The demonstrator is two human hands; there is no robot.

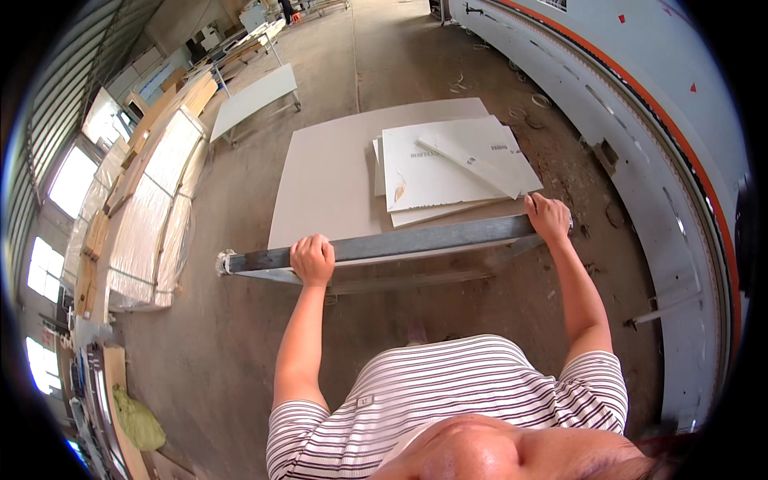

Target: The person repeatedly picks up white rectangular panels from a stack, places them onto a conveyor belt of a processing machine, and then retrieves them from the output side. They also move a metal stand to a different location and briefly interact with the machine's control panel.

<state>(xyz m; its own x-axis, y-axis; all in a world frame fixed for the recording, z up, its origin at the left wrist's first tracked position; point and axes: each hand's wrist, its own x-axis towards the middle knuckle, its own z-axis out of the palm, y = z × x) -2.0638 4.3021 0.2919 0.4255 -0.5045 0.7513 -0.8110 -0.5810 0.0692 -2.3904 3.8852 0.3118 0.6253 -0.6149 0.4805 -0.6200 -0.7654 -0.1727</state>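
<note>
Both my hands grip the grey metal bar of a cart that stands in front of me. My left hand is wrapped round the bar toward its left end. Near the right end, my right hand has its fingers curled over the same bar. A large beige board lies flat on the cart beyond the bar. On its right part rest several smaller white boards, stacked unevenly. A narrow white strip lies slantwise on top, its near end close to my right hand.
A long white machine with an orange stripe runs along the right. Plastic-wrapped stacked panels line the left, and a pale-topped table stands ahead of them. Loose rings of strapping lie on the floor by the machine. A green sack sits lower left.
</note>
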